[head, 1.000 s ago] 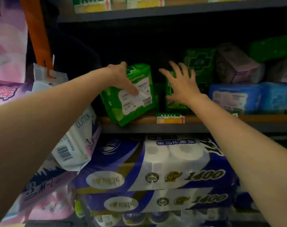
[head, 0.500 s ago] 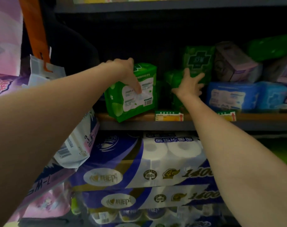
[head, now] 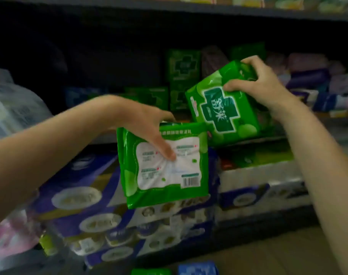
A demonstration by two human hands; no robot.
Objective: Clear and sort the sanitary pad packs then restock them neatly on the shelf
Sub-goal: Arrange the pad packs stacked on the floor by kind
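Observation:
My left hand (head: 147, 126) grips a green sanitary pad pack (head: 165, 175) by its top edge, thumb on the white back label, and holds it off the shelf in front of the toilet paper. To its upper right, my right hand (head: 262, 84) grips a second green pack (head: 222, 110) with a dark green cross on its front, tilted, in front of the shelf edge. More green cross packs (head: 183, 64) stand in the dark at the back of the shelf (head: 101, 138).
Large purple and white toilet paper bundles (head: 85, 199) are stacked under the shelf. Purple and blue pad packs (head: 308, 76) fill the shelf's right side. A clear plastic bag (head: 12, 108) bulges at left. A green and a blue pack (head: 197, 269) lie on the floor at the bottom.
Both hands have pulled back from the shelf toward me. The left brought its green pack down and out. The right took hold of a second green pack and lifted it off the shelf.

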